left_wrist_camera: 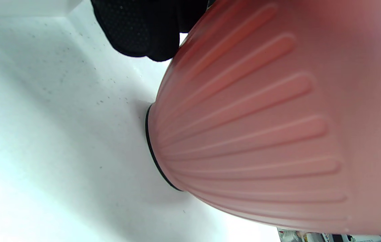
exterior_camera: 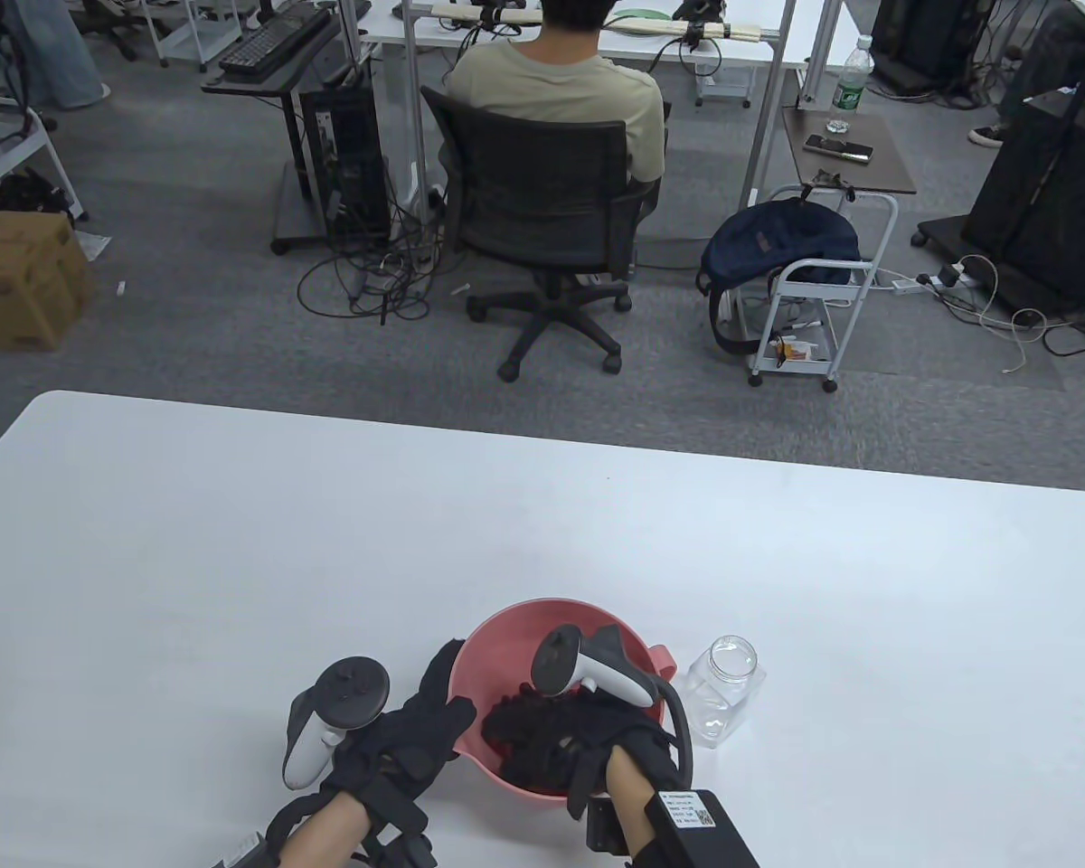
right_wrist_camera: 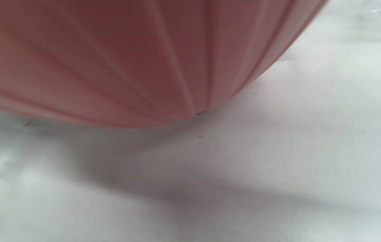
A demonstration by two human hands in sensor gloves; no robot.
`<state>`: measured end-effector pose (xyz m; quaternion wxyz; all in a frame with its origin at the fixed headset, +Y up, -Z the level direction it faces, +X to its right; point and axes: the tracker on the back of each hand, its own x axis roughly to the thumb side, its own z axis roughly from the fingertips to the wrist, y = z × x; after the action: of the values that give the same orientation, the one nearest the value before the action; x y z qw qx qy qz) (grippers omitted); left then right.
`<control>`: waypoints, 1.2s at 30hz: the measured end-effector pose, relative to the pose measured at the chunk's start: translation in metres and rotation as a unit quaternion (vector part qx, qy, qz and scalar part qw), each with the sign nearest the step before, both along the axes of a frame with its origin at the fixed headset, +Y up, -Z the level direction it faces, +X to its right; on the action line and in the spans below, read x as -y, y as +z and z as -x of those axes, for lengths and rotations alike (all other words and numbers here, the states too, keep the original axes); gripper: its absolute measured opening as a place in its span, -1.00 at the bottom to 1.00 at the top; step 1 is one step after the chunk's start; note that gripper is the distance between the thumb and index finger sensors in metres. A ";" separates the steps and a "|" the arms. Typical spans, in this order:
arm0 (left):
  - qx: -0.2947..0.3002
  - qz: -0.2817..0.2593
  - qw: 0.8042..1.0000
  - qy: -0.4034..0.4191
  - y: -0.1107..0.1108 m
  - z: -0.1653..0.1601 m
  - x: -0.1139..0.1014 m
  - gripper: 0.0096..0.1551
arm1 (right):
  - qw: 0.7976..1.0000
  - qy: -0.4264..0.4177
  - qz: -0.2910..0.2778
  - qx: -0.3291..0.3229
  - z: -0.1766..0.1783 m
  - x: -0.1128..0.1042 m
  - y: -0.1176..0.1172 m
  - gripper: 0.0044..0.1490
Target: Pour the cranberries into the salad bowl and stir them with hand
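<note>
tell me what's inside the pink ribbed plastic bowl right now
The gloved right hand reaches into the pink ribbed plastic bowl, over a dark heap, probably the cranberries. The hand and its tracker cover most of the bottom, so what else lies there cannot be seen.

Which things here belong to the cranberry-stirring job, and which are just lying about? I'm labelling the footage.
In use: pink salad bowl, dark cranberries inside it, clear jar, left hand against the bowl's side, right hand in the bowl.

Lying about: office chair, backpack, cardboard box.
</note>
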<state>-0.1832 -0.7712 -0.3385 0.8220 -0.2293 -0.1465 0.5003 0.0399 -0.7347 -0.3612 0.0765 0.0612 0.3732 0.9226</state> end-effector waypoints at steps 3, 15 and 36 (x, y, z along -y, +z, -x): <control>0.000 0.001 1.000 0.001 0.000 0.000 0.000 -0.12 | 1.000 0.005 0.002 0.001 0.000 -0.001 0.000 -0.18; 0.001 0.005 1.000 0.002 0.000 0.000 0.000 -0.12 | 1.000 0.011 -0.003 0.010 -0.001 0.000 0.001 -0.09; 0.002 0.010 1.000 0.002 0.000 0.000 0.001 -0.12 | 0.999 0.006 -0.004 0.036 -0.004 0.002 -0.001 0.14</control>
<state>-0.1834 -0.7721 -0.3386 0.8184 -0.2381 -0.1433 0.5031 0.0439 -0.7362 -0.3625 0.0844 0.0261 0.3666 0.9262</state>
